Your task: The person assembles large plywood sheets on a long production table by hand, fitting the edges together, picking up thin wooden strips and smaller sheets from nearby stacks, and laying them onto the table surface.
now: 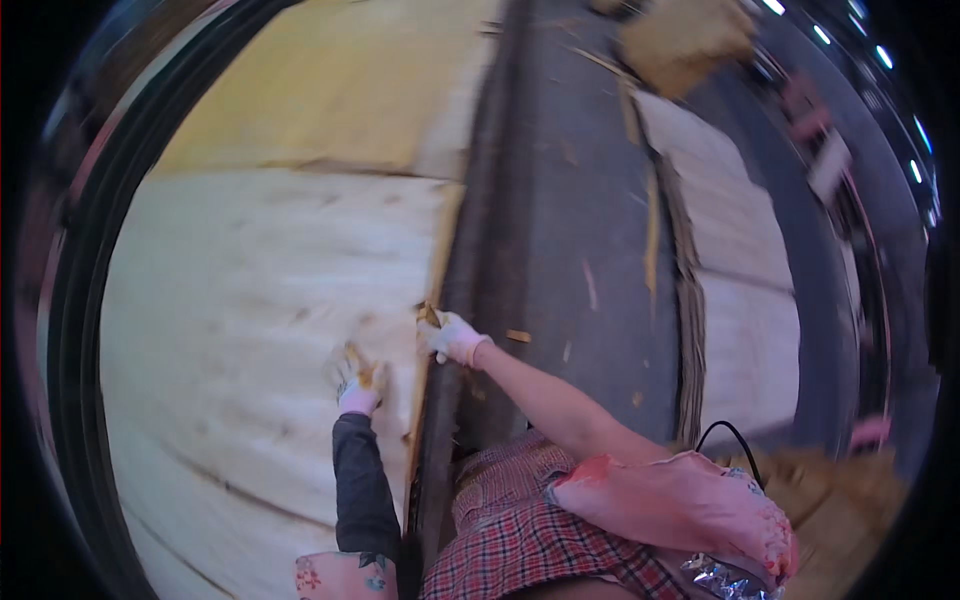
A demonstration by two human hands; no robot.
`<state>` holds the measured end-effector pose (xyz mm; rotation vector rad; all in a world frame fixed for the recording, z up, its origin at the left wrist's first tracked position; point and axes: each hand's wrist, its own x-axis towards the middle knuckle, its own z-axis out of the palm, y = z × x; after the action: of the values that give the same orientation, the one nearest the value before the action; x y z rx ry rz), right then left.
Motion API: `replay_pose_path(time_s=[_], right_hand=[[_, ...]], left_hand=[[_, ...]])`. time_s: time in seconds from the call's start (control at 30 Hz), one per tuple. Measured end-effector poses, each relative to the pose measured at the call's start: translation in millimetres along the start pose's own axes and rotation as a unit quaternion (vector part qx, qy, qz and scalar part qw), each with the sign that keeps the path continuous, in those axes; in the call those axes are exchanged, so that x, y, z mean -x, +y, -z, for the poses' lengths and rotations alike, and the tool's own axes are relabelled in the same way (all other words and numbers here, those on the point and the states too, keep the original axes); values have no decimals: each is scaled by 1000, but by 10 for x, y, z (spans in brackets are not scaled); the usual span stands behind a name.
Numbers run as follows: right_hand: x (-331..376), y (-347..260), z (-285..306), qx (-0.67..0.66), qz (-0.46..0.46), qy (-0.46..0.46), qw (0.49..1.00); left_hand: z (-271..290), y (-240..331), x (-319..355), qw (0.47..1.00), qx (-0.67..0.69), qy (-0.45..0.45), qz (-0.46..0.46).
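A pale wood veneer sheet (270, 300) with faint brown marks lies in front of me, on the left. My left hand (358, 382), in a white glove with yellowish fingers, rests on it with the fingers spread and holds nothing. At the sheet's right edge is my right hand (456, 338), also gloved in white. Its fingers are closed at a small brown piece (429, 315) beside the edge; blur hides what exactly this is. A narrow yellowish strip (447, 235) runs along that same edge.
Beyond the sheet lies a yellower veneer sheet (320, 85). To the right, a grey floor (590, 200) carries scattered wood scraps (518, 336). Farther right is a stack of pale sheets (750, 340), with a brown bundle (685, 45) at the far end.
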<state>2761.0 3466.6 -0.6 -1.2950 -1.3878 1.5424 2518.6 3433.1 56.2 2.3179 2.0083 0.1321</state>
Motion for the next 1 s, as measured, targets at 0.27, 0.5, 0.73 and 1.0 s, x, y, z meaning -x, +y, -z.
replay_pose_path(time_s=[0.27,0.5,0.73,1.0], right_hand=[[3065,205,2600,-275,-392,364,799],[4464,1176,4122,-337,-395,470,714],[4130,2606,5982,-366,-395,471,699],[3401,5013,7911,-321,-454,547,626]], left_hand=[[-490,-195,-299,957,-55,-286,4],[-104,1722,-345,960,-145,-145,189],[-556,4685,-542,964,15,-192,-183],[-2558,5384,-1722,880,109,-461,-34]])
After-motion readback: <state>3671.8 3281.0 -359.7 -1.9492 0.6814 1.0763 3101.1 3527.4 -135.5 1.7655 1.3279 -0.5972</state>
